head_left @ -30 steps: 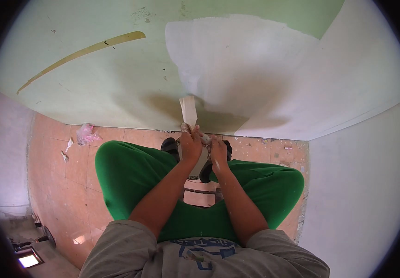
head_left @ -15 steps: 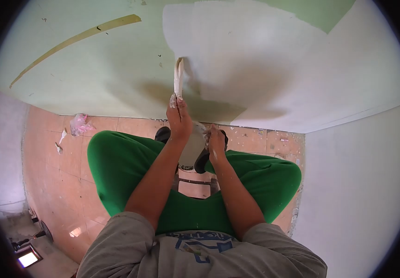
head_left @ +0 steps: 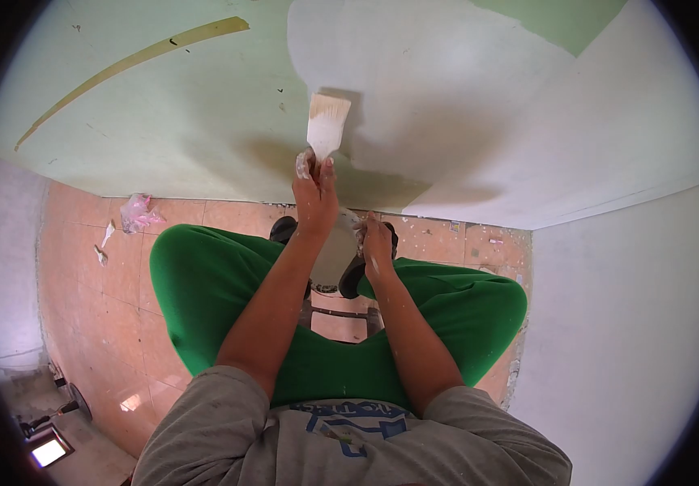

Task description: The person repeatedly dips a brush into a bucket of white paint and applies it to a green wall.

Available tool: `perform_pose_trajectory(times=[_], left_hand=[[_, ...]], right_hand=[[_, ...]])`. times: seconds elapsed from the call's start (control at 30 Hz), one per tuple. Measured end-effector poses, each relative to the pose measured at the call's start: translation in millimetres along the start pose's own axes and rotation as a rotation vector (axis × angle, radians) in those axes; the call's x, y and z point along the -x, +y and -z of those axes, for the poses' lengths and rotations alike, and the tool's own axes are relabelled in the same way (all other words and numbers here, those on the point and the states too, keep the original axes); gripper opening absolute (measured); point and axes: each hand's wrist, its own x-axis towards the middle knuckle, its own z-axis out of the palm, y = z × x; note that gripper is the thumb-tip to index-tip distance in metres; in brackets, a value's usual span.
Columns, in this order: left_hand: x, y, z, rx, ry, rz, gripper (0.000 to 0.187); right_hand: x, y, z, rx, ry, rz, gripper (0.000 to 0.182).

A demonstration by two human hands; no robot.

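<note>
My left hand, spotted with white paint, grips the handle of a flat paintbrush. The brush points up, its broad face towards me and its bristles at the wall. White paint coats the right part of that wall, beside a pale green part. Lower down, my right hand has its fingers closed on the rim of a pale container between my feet. Part of the container is hidden behind my left forearm.
A tape strip runs across the upper left wall. On the tiled floor lie a pink plastic bag and a small white-stained tool. A fan stands at the lower left. Another wall rises on the right.
The brush has turned from edge-on to showing its broad face, and its bristles have shifted slightly right. My left hand has risen a little; my right hand has stayed at the container.
</note>
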Motion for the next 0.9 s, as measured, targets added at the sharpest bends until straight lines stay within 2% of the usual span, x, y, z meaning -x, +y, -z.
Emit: perform_pose_trajectory(times=[0.07,0.13,0.27,0.33,0.37,0.43,0.57,0.63,0.7,0.77,0.83,0.87,0.9], left_hand=[[-7,-1,2,0.004,-0.062,0.082,0.022],[-10,-12,4,0.007,-0.123,0.256,0.022],[17,-42,7,-0.006,-0.089,0.265,0.02],[33,-58,11,-0.109,-0.151,0.506,0.019],[39,-67,13,-0.11,-0.151,0.502,0.019],[45,-75,16,-0.187,-0.182,0.701,0.028],[71,-86,12,-0.23,-0.144,0.685,0.021],[90,-146,12,-0.483,-0.06,0.182,0.028],[91,-123,6,-0.481,0.005,0.135,0.028],[82,-89,6,-0.475,0.075,0.081,0.028],[74,-56,12,-0.117,-0.094,0.644,0.026],[69,-33,16,-0.117,-0.089,0.638,0.026],[64,-6,22,-0.01,-0.15,0.759,0.023]], right_hand=[[-3,4,1,0.015,-0.011,0.018,0.049],[-1,0,-1,0.025,0.003,0.0,0.049],[4,-6,-1,0.028,0.006,-0.05,0.048],[4,-6,-2,0.032,0.007,-0.05,0.047],[4,-6,-3,0.037,0.011,-0.053,0.045],[3,-2,-4,0.033,-0.001,-0.032,0.042],[-1,7,-4,0.067,-0.035,0.046,0.033],[1,6,-4,0.096,-0.037,0.06,0.031],[-3,14,-3,0.123,-0.036,0.078,0.029],[-18,30,-2,0.225,0.017,0.219,0.028],[-16,28,-3,0.276,0.065,0.323,0.029],[-14,26,-5,0.327,0.111,0.415,0.029],[-9,16,-7,0.323,0.104,0.418,0.029]])
